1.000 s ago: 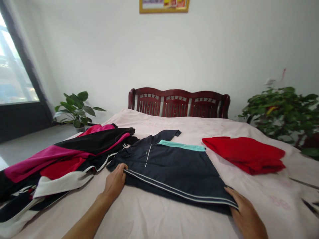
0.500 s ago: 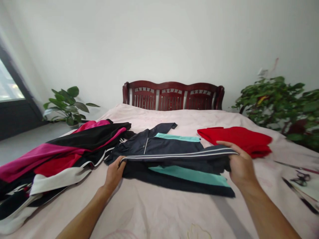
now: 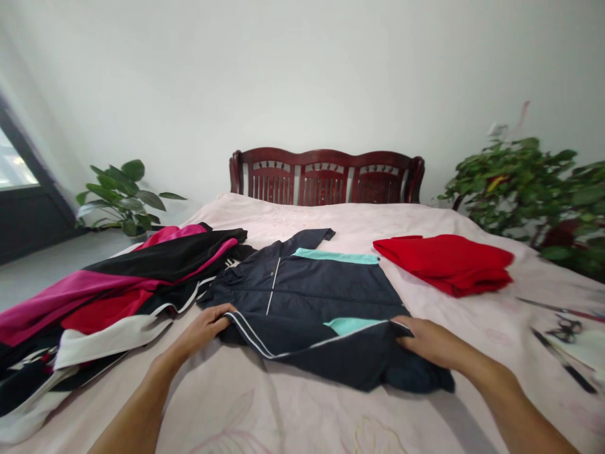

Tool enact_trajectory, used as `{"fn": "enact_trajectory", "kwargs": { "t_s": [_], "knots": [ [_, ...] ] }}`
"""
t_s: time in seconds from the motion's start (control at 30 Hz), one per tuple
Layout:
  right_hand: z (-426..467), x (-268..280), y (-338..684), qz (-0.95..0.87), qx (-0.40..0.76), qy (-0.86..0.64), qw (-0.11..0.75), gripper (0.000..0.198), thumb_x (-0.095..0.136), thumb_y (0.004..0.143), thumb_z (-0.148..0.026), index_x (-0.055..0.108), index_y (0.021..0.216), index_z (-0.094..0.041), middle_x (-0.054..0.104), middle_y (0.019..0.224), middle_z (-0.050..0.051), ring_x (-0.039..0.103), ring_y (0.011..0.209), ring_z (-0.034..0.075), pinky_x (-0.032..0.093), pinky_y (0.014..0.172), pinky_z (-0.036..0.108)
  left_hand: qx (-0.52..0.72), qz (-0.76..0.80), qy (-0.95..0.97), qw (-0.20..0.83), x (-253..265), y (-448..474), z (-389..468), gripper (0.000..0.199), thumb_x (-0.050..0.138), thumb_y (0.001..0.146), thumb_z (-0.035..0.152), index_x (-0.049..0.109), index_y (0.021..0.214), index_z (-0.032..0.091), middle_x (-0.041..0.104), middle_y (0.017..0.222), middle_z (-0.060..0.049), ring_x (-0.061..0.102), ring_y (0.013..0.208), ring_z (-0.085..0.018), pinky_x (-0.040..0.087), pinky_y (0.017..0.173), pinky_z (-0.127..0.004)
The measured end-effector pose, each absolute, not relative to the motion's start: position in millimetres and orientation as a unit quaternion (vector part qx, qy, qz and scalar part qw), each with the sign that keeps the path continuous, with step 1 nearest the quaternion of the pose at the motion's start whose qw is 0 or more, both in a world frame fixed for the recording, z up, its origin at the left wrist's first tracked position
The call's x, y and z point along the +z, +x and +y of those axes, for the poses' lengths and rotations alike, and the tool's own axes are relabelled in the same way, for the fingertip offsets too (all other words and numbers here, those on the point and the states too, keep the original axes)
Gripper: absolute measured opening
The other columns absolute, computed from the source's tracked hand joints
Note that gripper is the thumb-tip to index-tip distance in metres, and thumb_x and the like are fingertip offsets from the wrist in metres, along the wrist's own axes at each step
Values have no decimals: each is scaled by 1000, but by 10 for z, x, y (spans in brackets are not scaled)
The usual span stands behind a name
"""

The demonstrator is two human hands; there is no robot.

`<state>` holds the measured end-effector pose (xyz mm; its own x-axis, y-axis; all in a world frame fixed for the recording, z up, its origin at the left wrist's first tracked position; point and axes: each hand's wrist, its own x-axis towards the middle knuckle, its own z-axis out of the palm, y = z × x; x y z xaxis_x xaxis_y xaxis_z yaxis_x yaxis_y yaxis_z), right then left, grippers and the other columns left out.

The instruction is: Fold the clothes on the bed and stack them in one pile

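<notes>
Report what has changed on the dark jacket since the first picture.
The right hand has moved inward, toward the left hand. The dark jacket's striped edge, nearly straight before, now dips slackly between them, with a turquoise patch showing beside it. Both hands still grip the jacket; the red cloth stays put.

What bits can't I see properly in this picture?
In the head view:
Dark garment: its underside, hidden by its own cloth.
Left hand and right hand: some fingers, hidden by the hands themselves and the held cloth.
Red cloth: its full shape, hidden in its folds.
Wooden panel: its bottom, hidden by the pink bedspread.
Window: cut off by the left edge.
</notes>
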<state>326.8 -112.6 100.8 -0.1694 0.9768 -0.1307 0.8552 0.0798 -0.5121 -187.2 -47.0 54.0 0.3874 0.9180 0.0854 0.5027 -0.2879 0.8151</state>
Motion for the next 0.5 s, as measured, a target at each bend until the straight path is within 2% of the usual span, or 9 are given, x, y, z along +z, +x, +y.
{"fn": "enact_trajectory", "kwargs": {
  "t_s": [0.17, 0.3, 0.4, 0.5],
  "knots": [
    [-1017, 636, 3470, -692, 210, -687, 68, 35, 56, 74, -29, 65, 108, -25, 74, 104, 4, 69, 96, 24, 49, 81, 29, 271, 496, 763, 315, 554, -1935, -486, 28, 58, 83, 41, 70, 97, 20, 72, 95, -3, 65, 89, -23, 49, 81, -30],
    [-999, 621, 3425, -679, 151, -718, 24, 29, 58, 75, -31, 65, 102, -23, 74, 97, 7, 70, 91, 26, 48, 75, 30, 294, 501, 766, 275, 481, -1976, -426, 26, 56, 84, 38, 71, 97, 21, 73, 96, -3, 66, 91, -23, 50, 86, -32],
    [-942, 694, 3437, -687, 127, -715, 42, 22, 60, 74, -31, 67, 94, -25, 75, 96, 7, 69, 92, 26, 47, 74, 29, 352, 515, 753, 209, 396, -1973, -340, 26, 52, 85, 34, 70, 99, 22, 72, 100, -3, 65, 97, -23, 48, 92, -35],
    [-861, 769, 3503, -687, 117, -711, 89, 19, 57, 78, -37, 67, 90, -26, 75, 94, 4, 69, 90, 24, 46, 72, 28, 389, 523, 746, 137, 320, -1934, -259, 26, 49, 88, 32, 69, 101, 22, 71, 103, -4, 64, 102, -23, 46, 96, -36]
  ]
}}
